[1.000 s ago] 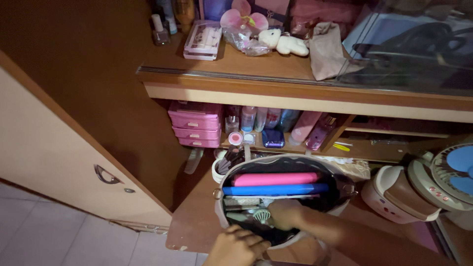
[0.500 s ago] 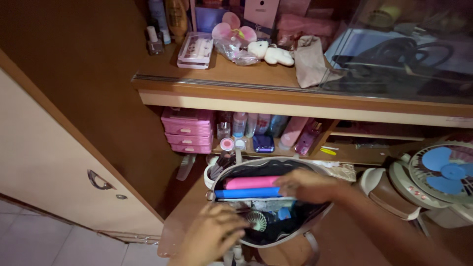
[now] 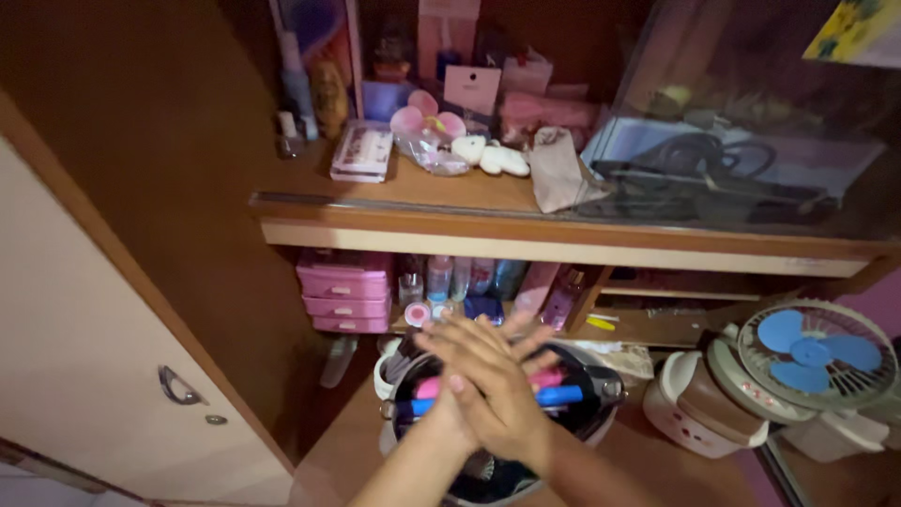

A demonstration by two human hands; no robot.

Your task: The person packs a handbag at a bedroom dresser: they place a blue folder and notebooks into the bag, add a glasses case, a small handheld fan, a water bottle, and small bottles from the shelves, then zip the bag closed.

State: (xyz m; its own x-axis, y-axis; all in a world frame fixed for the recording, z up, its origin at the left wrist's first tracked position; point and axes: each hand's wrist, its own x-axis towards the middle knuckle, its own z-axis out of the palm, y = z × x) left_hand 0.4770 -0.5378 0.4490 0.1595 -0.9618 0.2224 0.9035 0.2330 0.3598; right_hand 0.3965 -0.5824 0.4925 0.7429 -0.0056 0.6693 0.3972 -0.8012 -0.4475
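The two hands are pressed together, crossed one over the other with fingers spread, right above an open dark pouch (image 3: 587,418). The left hand (image 3: 460,371) and the right hand (image 3: 511,399) hold nothing that shows; they touch only each other.

The pouch sits on the lower shelf (image 3: 347,441), directly under the hands and partly hidden by them. Inside it, a pink tube (image 3: 549,377) and a blue tube (image 3: 561,395) lie side by side, poking out to the right of the hands. What else is in the pouch cannot be made out.

Judging from this, working in the pouch well would mean parting the hands, steadying the pouch rim with one, and reaching in with the other, so the pouch does not tip on the shelf.

Behind the pouch stands a pink drawer set (image 3: 343,296) to the left and a row of small bottles (image 3: 460,279). To the right of the pouch sits a round white pot (image 3: 699,404), and beyond that a small fan (image 3: 814,352) with blue blades.
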